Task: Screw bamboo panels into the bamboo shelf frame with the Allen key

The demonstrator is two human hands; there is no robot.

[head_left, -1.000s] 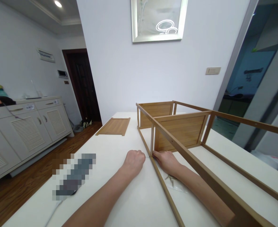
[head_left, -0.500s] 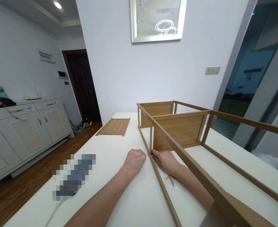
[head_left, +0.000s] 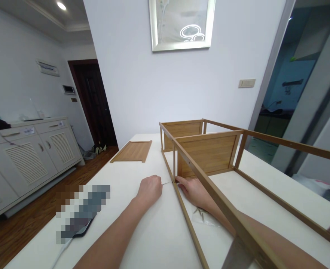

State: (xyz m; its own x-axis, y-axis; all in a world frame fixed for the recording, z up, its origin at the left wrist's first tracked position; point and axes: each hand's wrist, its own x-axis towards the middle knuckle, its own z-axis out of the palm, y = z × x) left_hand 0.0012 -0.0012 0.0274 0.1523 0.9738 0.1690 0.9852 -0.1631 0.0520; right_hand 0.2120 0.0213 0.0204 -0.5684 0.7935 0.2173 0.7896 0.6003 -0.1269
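On the left of the tabletop (head_left: 153,243) there's a blurred-out thing (head_left: 83,213) with a white cable (head_left: 59,256), then a wooden panel (head_left: 133,151) further back. The left hand (head_left: 149,190) is balled up around a thin rod (head_left: 165,183), tip just short of the wooden rack (head_left: 210,151). Inside it, the right hand (head_left: 192,189) has fingers by an upright's (head_left: 174,164) foot, can't tell if they're pinching anything. Small pegs (head_left: 201,214) lie on a clear bag (head_left: 209,223) beside that wrist.

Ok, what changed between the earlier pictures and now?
The left hand moved left, drawing the thin rod it still grips clear of the wooden frame. The right hand stayed at the frame; the loose panel and small loose pieces stayed put.
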